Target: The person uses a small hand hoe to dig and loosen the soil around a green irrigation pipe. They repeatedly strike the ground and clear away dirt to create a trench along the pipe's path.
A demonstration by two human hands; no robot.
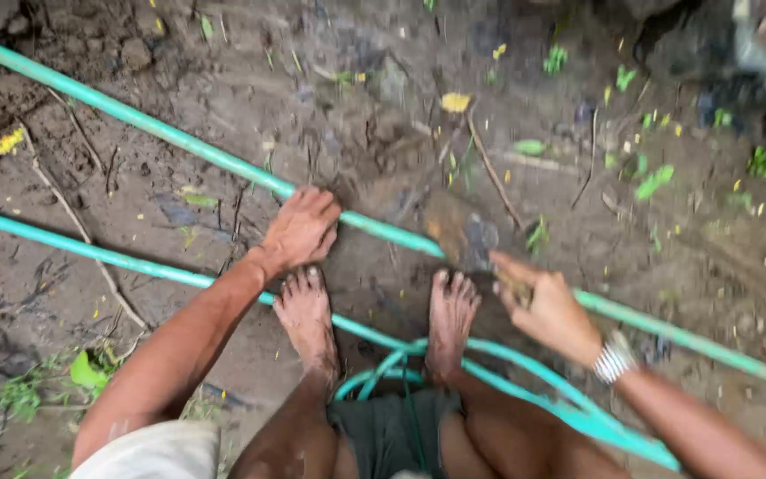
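Both my hands are down at the ground in front of my bare feet. My left hand [301,229] lies palm down with the fingers spread loosely over the upper green hose [179,139], pressing on it where it crosses the muddy ground [223,80] on a slant. My right hand [543,306] is curled around a small muddy lump that I cannot make out, just beside the same hose, which runs on past my wrist toward the lower right. A beaded white bracelet [614,360] sits on that wrist. Just beyond the right fingertips lies a blurred brownish stone [463,232], touching the hose. My left foot [305,315] and right foot [450,315] stand between the hands, toes close to the upper hose. A second teal hose [73,246] comes in from the left, passes under my feet and loops behind them. Around all this the soil is wet and dark, scattered with thin twigs, yellow leaf bits and small green weeds [653,182].
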